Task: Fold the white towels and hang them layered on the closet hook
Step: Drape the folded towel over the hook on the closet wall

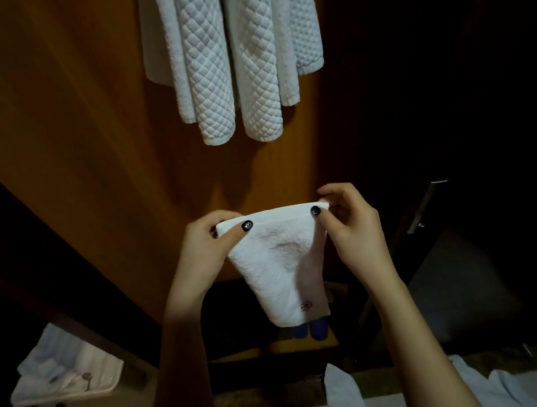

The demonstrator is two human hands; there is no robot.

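At the towel's top hem, two black-painted thumbnails press on the front face while the forefingers curl behind. The left hand (211, 242) pinches the left corner and the right hand (345, 221) pinches the right corner, so the hem runs taut and nearly level between them.

The small white towel (274, 269) they hold is plush terry, folded. It hangs from the hem and narrows to a blunt lower end, roughly an upturned triangle. A small reddish embroidered mark (306, 306) sits near its lower right corner. The towel is held in the air, in front of the closet panel (86, 123), which is smooth, warm-brown wood.

Two rounded blue shapes (310, 330) peep out just under the towel's bottom end; I cannot tell what they are.

Farther off and higher, the hanging towels (232, 58) fall in long layered folds against the same panel, well apart from the held one. The front layers are quilted in a raised diamond pattern, and the ones behind are plainer terry with hemmed ends.

On the right, a slim metal handle (426, 206) glints in the dark. At the near left sits a pale tray (67, 380) with rounded corners, and loose white cloths (511, 386) lie crumpled at the near right.
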